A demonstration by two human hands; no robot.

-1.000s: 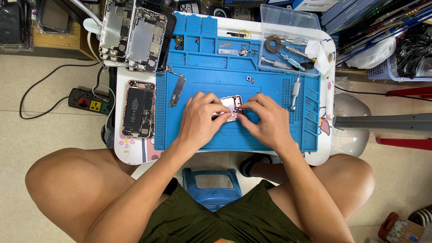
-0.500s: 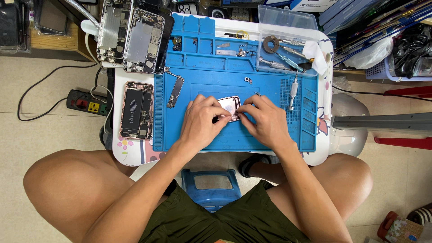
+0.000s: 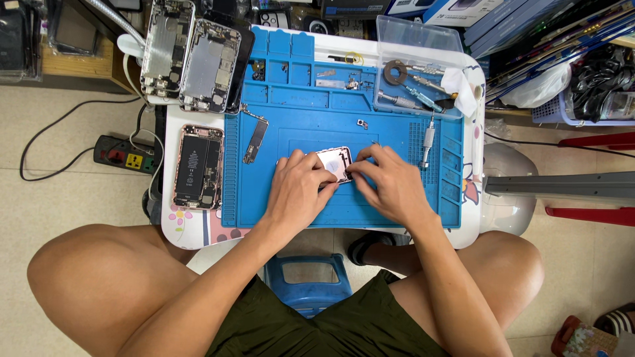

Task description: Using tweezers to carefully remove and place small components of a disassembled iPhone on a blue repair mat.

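The fingers of the left hand (image 3: 299, 188) are curled in close and press down on the left edge and lower corner of a small, pale pink-and-silver metal phone part (image 3: 334, 162), while the fingers of the right hand (image 3: 387, 184) are bent just as tightly and pinch at its right edge, thumb and forefinger nearly meeting there; whether a tool sits between those fingertips I cannot tell. The two hands almost touch each other across the part, which lies flat on the blue silicone repair mat (image 3: 297, 119), near the middle of it. Only the upper portion of the part shows between the knuckles, so its full outline is hidden; what shows is a rounded rectangular plate, its long axis seemingly running up and away from the person with a slight lean. Out from the hands, a slim silver screwdriver (image 3: 428, 140) lies on the mat just right of the right hand, pointing toward and away from the person. A narrow dark circuit board strip (image 3: 255, 139) rests on the mat to the left of the left hand. Beyond the mat's left edge an opened rose-gold phone body with a black battery (image 3: 197, 166) lies on the small white table (image 3: 192, 228), and two more stripped silver phone housings (image 3: 192, 56) sit at the far left corner. A clear plastic tray of tools (image 3: 417, 36) stands at the far right of the mat.
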